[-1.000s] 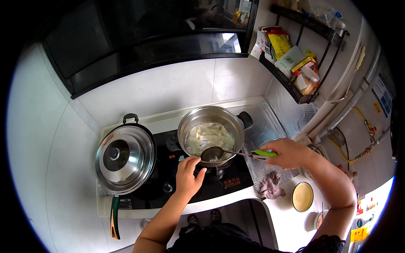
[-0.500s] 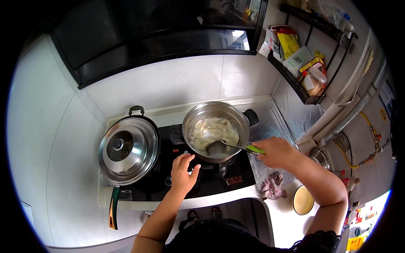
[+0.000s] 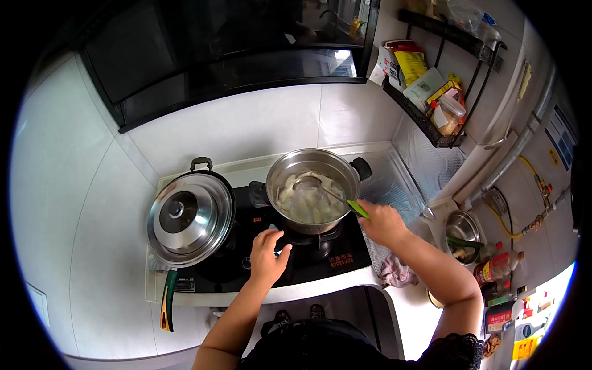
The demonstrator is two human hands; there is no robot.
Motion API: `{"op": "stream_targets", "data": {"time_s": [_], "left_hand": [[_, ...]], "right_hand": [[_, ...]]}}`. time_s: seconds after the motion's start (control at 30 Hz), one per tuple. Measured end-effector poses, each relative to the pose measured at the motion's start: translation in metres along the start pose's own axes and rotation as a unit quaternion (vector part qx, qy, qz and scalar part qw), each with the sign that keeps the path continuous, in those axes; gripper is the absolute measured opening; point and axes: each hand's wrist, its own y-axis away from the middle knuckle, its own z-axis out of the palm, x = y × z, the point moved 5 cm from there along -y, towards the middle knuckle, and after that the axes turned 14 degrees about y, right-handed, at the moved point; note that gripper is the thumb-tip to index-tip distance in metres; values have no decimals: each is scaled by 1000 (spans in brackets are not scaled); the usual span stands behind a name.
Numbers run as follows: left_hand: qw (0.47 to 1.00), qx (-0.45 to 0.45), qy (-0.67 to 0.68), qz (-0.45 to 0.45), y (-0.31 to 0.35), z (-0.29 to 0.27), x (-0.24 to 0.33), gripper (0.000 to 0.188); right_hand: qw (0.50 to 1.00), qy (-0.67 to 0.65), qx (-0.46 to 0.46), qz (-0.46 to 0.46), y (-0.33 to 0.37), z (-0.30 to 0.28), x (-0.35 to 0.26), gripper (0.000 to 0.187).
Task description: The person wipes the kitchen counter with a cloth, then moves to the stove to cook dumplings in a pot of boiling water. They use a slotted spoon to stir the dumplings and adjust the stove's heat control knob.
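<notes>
My right hand (image 3: pixel 383 224) grips the green handle of a metal ladle (image 3: pixel 335 195). The ladle's round bowl dips into a steel pot (image 3: pixel 349 174) on the stove, among pale pieces that look like dumplings (image 3: pixel 313 206) in cloudy liquid. Just in front of the pot, my left hand (image 3: pixel 267 258) hovers over the black cooktop (image 3: pixel 296 266), fingers apart and nothing in them. To its left sits a wok (image 3: pixel 231 213) under a domed steel lid (image 3: pixel 203 229), its green-and-black handle pointing toward me.
A crumpled pinkish cloth (image 3: pixel 398 271) lies on the counter right of the cooktop. Farther right are a steel bowl (image 3: pixel 462 229) with something green in it and several bottles (image 3: pixel 498 266). A black wall rack (image 3: pixel 425 120) with packets and jars hangs at the upper right.
The ladle's bowl has moved from the near side of the pot toward its far side. My right hand has shifted slightly left, while the left hand stays nearly in place.
</notes>
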Motion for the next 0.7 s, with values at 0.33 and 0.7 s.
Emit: {"op": "stream_targets", "data": {"time_s": [0.33,0.7], "left_hand": [[1000,-2,8,20,3,-1,6,37],[999,-7,34,5,9,9,7,35]], "right_hand": [[996,-84,-5,-30,24,-79,5,37],[977,-15,-211,-33,12,-102,-3,39]]}}
